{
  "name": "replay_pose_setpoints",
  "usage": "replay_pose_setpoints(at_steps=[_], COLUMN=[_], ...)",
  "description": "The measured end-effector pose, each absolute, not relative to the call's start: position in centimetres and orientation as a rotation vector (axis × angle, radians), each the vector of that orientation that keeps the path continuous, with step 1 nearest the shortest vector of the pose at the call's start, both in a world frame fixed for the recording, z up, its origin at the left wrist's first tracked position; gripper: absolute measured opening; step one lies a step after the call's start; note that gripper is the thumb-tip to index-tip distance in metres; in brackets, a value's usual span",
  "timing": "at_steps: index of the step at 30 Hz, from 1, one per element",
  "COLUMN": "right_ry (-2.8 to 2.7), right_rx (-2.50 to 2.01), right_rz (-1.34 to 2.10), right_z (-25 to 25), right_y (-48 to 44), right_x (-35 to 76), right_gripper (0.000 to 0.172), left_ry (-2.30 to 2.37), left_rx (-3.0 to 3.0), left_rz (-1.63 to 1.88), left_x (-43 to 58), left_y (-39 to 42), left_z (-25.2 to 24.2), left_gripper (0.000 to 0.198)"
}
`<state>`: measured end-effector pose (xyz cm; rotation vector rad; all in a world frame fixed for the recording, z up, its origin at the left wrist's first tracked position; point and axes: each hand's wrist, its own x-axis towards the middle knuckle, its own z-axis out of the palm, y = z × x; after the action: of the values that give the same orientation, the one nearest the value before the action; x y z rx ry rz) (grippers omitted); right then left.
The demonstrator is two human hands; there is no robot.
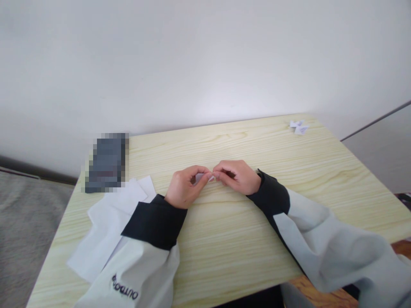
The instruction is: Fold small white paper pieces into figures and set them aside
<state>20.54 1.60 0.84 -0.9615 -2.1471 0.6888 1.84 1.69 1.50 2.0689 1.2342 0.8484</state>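
Near the middle of the wooden table, my left hand (186, 186) and my right hand (238, 176) meet at the fingertips. Between them is a small piece of white paper (211, 178), mostly covered by the fingers. Thumb and index finger of my left hand pinch the paper, and the fingertips of my right hand close on its right end. Its full shape is hidden.
Loose white paper sheets (107, 226) lie left of my left sleeve. A dark, pixelated flat object (106, 162) is at the table's back left. Small folded white papers (299, 127) sit at the back right. A white wall (205, 64) stands behind the table (224, 256).
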Motion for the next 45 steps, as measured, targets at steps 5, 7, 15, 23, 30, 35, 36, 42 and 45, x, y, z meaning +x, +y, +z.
replay_pose_setpoints(at_steps=[5, 7, 15, 23, 30, 35, 36, 42, 45], right_ry=[-2.174, -2.172, -1.987, -1.777, -1.826, -1.897, -1.907, -1.88, -1.883], right_rx=[-0.914, -0.909, -1.053, -1.2, -1.096, -1.026, -1.018, -1.012, -0.998], right_rz=[0.647, 0.642, 0.727, 0.635, 0.692, 0.58, 0.545, 0.392, 0.343], right_z=[0.9, 0.9, 0.9, 0.4, 0.3, 0.6, 0.6, 0.3, 0.3], right_y=[1.7, 1.8, 1.5, 1.8, 1.7, 1.7, 1.8, 1.9, 1.9], right_x=[20.5, 20.4, 20.4, 20.4, 20.6, 20.6, 20.6, 20.5, 20.5], right_gripper=[0.017, 0.017, 0.019, 0.015, 0.014, 0.008, 0.007, 0.005, 0.005], left_ry=[1.242, 1.243, 1.208, 1.184, 1.252, 1.241, 1.24, 1.442, 1.487], left_rx=[2.092, 2.095, 1.88, 1.779, 1.822, 1.864, 1.869, 1.71, 1.756], left_rz=[0.835, 0.843, 0.884, 1.011, 1.059, 1.106, 1.124, 1.253, 1.171], left_x=[1.7, 1.7, 1.6, 1.4, 1.4, 1.5, 1.5, 1.4, 1.5], left_y=[1.7, 1.7, 2.1, 2.5, 2.6, 2.6, 2.6, 2.8, 2.7], left_z=[1.5, 1.4, 0.9, 0.1, 0.0, 0.4, 0.5, 0.6, 0.8], left_gripper=[0.022, 0.021, 0.028, 0.025, 0.021, 0.017, 0.017, 0.02, 0.017])
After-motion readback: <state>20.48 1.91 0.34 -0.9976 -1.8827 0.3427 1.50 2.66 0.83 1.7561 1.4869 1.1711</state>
